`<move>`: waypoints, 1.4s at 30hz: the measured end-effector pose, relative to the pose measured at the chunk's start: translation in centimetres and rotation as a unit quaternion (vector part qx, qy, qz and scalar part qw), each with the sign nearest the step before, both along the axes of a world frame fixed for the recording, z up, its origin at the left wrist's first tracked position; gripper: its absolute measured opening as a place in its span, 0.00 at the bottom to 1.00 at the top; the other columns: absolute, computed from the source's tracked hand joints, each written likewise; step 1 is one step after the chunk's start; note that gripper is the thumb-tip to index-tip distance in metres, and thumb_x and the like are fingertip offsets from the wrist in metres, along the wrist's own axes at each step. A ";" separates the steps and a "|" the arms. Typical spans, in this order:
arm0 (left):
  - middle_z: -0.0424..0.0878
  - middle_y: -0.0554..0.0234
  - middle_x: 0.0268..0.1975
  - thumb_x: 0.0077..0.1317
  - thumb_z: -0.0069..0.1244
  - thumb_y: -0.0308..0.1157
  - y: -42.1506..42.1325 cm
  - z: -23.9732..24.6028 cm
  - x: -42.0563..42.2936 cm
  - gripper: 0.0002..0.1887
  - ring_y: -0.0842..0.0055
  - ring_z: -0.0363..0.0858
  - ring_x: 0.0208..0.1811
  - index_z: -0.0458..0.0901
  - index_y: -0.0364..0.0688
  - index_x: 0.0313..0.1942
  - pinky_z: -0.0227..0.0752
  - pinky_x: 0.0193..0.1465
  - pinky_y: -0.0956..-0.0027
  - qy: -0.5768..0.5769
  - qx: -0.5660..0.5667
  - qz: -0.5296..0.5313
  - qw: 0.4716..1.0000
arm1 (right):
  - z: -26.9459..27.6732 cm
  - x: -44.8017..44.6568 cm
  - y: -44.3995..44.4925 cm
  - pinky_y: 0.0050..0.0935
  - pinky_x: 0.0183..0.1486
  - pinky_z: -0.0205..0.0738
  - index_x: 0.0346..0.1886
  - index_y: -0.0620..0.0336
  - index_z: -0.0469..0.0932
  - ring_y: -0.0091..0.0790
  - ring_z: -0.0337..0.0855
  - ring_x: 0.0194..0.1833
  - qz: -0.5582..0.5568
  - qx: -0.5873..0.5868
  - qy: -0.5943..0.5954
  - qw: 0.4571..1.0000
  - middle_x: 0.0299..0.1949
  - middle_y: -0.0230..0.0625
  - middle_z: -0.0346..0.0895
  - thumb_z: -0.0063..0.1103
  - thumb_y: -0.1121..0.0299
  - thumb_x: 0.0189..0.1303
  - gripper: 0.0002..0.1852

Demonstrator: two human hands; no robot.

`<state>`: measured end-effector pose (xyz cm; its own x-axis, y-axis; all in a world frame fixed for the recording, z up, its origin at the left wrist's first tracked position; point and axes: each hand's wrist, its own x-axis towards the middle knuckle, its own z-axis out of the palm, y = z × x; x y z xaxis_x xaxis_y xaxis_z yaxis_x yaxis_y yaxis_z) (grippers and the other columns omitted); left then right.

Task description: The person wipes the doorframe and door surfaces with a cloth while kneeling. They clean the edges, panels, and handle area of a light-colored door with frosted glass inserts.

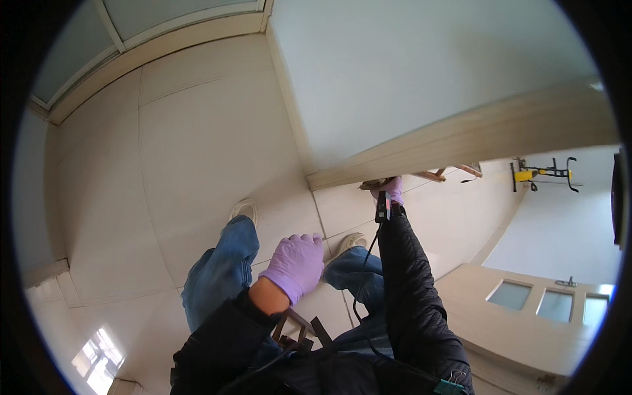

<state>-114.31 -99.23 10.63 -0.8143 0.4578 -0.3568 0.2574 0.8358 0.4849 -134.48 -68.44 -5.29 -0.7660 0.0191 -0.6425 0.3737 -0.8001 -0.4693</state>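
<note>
My right hand (392, 189), in a pink-purple glove, reaches forward to the wooden door frame (365, 173). It is pressing a crumpled brownish cloth (374, 183) against the frame's side, partly hidden by the frame. A small black device (382, 207) with a cable sits at that wrist. My left hand (297, 261), gloved alike, hangs in front of my body with its fingers curled. Nothing shows in it, though the palm is turned away.
A pale wall (419, 74) meets the tiled floor (207, 138) ahead. Dark wooden legs of a stool (296, 328) stand close below me. An open door (523, 316) is at the right, yellow-black exercise equipment (543, 173) beyond. Sliding glass panels (163, 15) line the upper left.
</note>
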 end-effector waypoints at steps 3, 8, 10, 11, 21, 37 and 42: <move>0.82 0.48 0.42 0.63 0.52 0.41 0.2 0.5 0.7 0.21 0.57 0.82 0.45 0.74 0.35 0.51 0.76 0.48 0.56 0.031 0.014 0.001 0.999 | 8.7 1.2 0.0 0.42 0.25 0.69 0.41 0.55 0.75 0.38 0.73 0.24 0.097 0.209 0.110 0.967 0.32 0.41 0.78 0.46 0.50 0.66 0.18; 0.84 0.47 0.41 0.63 0.51 0.42 0.5 -1.1 2.0 0.20 0.54 0.83 0.43 0.76 0.36 0.49 0.76 0.47 0.53 0.019 0.041 0.012 0.999 | 27.9 3.8 1.3 0.39 0.34 0.83 0.43 0.68 0.77 0.43 0.86 0.32 0.257 0.684 0.299 0.613 0.34 0.46 0.85 0.51 0.80 0.56 0.11; 0.84 0.45 0.41 0.63 0.51 0.44 0.2 -2.3 3.1 0.21 0.50 0.82 0.43 0.79 0.37 0.47 0.75 0.48 0.51 -0.022 0.039 0.022 0.999 | 35.1 5.5 1.3 0.33 0.40 0.83 0.42 0.68 0.77 0.43 0.86 0.37 0.263 0.550 0.450 0.653 0.37 0.48 0.84 0.49 0.77 0.57 0.12; 0.84 0.46 0.41 0.64 0.51 0.44 0.1 -2.7 3.8 0.21 0.53 0.83 0.43 0.79 0.37 0.49 0.76 0.48 0.53 0.000 0.103 0.018 0.995 | 38.2 6.3 1.2 0.36 0.45 0.83 0.43 0.69 0.77 0.46 0.85 0.41 0.259 0.381 0.485 0.744 0.40 0.51 0.83 0.45 0.71 0.61 0.13; 0.83 0.58 0.52 0.74 0.46 0.49 0.6 3.5 12.7 0.27 0.73 0.80 0.56 0.76 0.33 0.59 0.72 0.59 0.68 -0.228 0.617 0.134 0.741 | 39.9 24.9 -2.7 0.31 0.54 0.77 0.61 0.66 0.70 0.32 0.80 0.53 0.111 0.348 0.469 0.804 0.55 0.38 0.77 0.54 0.68 0.68 0.21; 0.82 0.60 0.37 0.71 0.51 0.37 2.4 12.5 16.3 0.15 0.76 0.82 0.37 0.79 0.32 0.45 0.77 0.45 0.73 -0.218 0.597 0.201 0.746 | 31.0 34.5 -7.3 0.29 0.53 0.73 0.60 0.67 0.73 0.34 0.79 0.51 0.244 0.394 0.488 0.740 0.53 0.41 0.78 0.47 0.68 0.69 0.20; 0.81 0.62 0.40 0.71 0.49 0.30 1.9 13.5 16.6 0.09 0.77 0.80 0.41 0.79 0.34 0.46 0.76 0.50 0.72 -0.152 0.631 0.264 0.713 | 31.1 36.4 -6.6 0.35 0.55 0.75 0.56 0.65 0.77 0.48 0.79 0.54 0.182 0.363 0.445 0.798 0.53 0.46 0.79 0.51 0.81 0.63 0.18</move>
<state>-97.75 -97.31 24.18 -0.9650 0.2281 -0.1291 -0.2096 -0.3755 0.9028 -98.04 -75.03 25.78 -0.9523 -0.1897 0.2392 -0.2213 -0.1109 -0.9689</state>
